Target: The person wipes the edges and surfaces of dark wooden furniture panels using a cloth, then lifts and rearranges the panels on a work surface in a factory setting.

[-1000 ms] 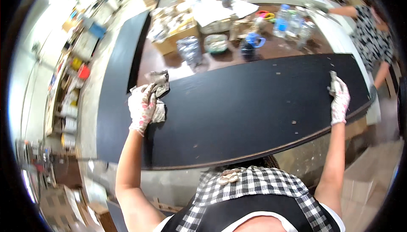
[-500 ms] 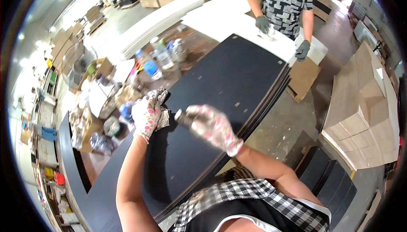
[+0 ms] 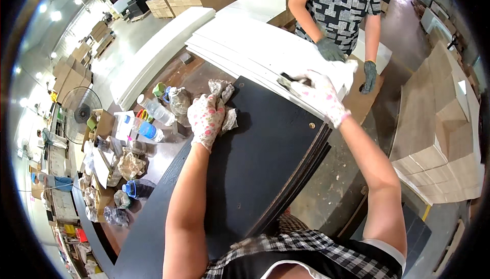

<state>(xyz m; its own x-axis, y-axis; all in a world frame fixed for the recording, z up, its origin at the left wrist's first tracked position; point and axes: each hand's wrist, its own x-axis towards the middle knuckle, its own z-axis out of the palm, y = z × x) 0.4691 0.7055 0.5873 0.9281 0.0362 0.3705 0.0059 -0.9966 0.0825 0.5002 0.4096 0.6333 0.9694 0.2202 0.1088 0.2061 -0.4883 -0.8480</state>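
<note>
My left hand (image 3: 206, 118), in a white glove with pink spots, is closed on a crumpled, stained rag (image 3: 229, 120) and presses it on the black panel (image 3: 270, 141). That panel tops a stack of similar ones. My right hand (image 3: 319, 95), gloved alike, reaches out over the edge of the white panels (image 3: 250, 39). Between its thumb and fingers is a small dark object (image 3: 287, 79); its kind is not clear. Close beyond it a co-worker's grey-gloved hand (image 3: 331, 49) is at a white cloth (image 3: 344, 72).
Plastic bottles (image 3: 148, 130), yellow-handled scissors (image 3: 145, 116) and crumpled rags (image 3: 131, 167) lie on the brown table at the left. A fan (image 3: 81, 113) stands beyond. The co-worker (image 3: 337, 8) stands at the far side. Stacked cardboard (image 3: 429, 131) rises at the right.
My right hand has swung from above the black panel away to the far right, over the white panels, still with the small object. My left hand and rag have shifted along the black panel's left edge.
</note>
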